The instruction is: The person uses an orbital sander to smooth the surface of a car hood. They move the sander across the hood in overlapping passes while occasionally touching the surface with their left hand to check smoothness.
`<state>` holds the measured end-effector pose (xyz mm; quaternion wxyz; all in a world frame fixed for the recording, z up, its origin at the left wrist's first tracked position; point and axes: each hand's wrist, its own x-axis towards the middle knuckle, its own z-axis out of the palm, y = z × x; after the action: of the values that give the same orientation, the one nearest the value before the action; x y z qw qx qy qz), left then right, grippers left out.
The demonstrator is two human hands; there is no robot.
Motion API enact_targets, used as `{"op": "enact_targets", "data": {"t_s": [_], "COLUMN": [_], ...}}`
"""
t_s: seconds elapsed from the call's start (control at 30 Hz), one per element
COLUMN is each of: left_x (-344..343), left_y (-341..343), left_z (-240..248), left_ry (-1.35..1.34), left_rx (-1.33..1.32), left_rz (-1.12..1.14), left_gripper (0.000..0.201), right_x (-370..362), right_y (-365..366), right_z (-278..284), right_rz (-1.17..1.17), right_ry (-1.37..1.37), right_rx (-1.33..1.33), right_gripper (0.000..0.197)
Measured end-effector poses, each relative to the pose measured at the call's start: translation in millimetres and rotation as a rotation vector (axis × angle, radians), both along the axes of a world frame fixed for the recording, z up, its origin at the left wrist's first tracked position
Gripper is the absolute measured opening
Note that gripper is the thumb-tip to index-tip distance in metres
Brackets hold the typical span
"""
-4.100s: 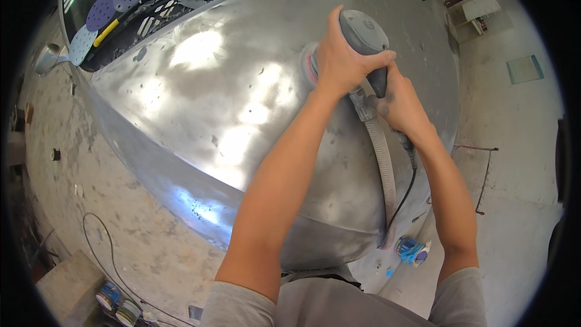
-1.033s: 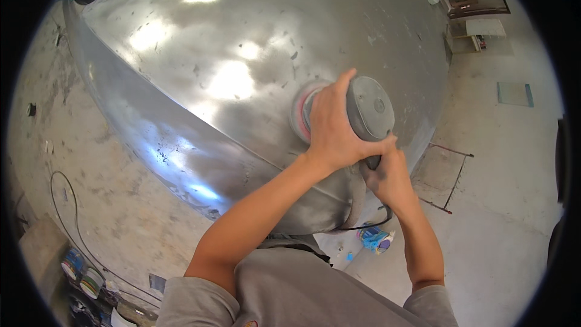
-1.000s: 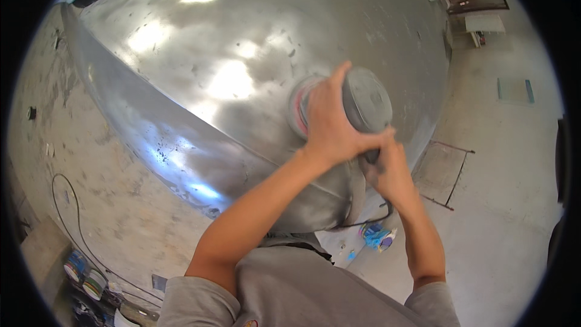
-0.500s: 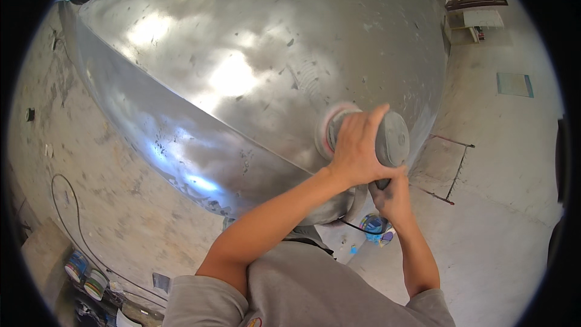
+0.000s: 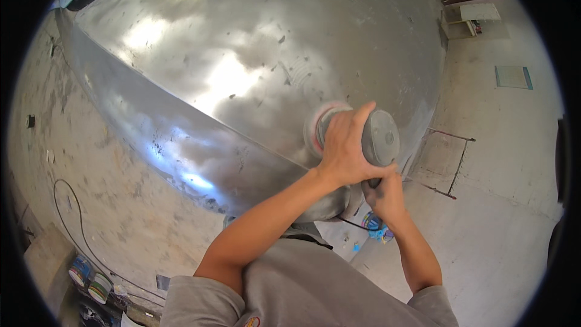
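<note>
The grey power sander (image 5: 375, 139) sits pressed against the lower right flank of the big rounded metal shell (image 5: 242, 72), its pinkish sanding pad (image 5: 316, 130) flat on the bare metal just left of the tool's body. The left hand (image 5: 345, 151) is draped right over the top of the sander, fingers curled tight across the housing, thumb reaching up along the grey cap. Just beneath it, the right hand (image 5: 382, 197) is clenched around the tool's lower grip, knuckles facing the camera, the handle itself mostly hidden inside the fist. Both forearms rise from the lower edge, the left one crossing over the grey shirt (image 5: 302, 284). A thin dark cord (image 5: 354, 224) trails down below the right hand. The shell is dull silver with bright glare patches and small dark flecks, and its curved lower rim sweeps away to the left. Beyond it, stained concrete floor (image 5: 121, 206) with a black cable (image 5: 66, 206) looping across it, and rolls of tape (image 5: 91, 275) at the lower left. On the right, a thin metal frame (image 5: 448, 163) lies on the floor, with a small blue object (image 5: 375, 227) near the right wrist.
</note>
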<state>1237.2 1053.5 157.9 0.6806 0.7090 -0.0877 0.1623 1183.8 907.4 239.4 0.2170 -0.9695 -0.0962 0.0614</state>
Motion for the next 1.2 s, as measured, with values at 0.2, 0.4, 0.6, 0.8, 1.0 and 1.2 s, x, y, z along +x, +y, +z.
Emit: {"op": "enact_targets", "data": {"t_s": [0.2, 0.4, 0.6, 0.8, 1.0, 1.2], "left_x": [92, 122, 109, 117, 105, 112], "left_y": [21, 50, 50, 47, 49, 53], "left_z": [9, 32, 31, 30, 38, 25], "left_ry": [0.056, 0.104, -0.004, 0.042, 0.132, 0.069], "left_rx": [-0.005, -0.011, 0.018, 0.031, -0.132, 0.056], "left_rz": [-0.084, -0.198, -0.124, -0.157, -0.167, -0.039], "left_gripper": [0.128, 0.127, 0.117, 0.125, 0.126, 0.126], "right_x": [67, 96, 83, 86, 83, 88], "right_y": [15, 44, 52, 51, 52, 55], "right_z": [-12, -9, -4, -4, -6, -7], "right_rz": [-0.058, -0.142, -0.113, -0.163, -0.130, -0.107], "right_ry": [-0.134, -0.123, -0.155, -0.115, -0.127, -0.118], "right_rx": [-0.034, -0.083, -0.139, -0.089, 0.023, -0.043], "right_gripper": [0.051, 0.060, 0.050, 0.053, 0.042, 0.039]}}
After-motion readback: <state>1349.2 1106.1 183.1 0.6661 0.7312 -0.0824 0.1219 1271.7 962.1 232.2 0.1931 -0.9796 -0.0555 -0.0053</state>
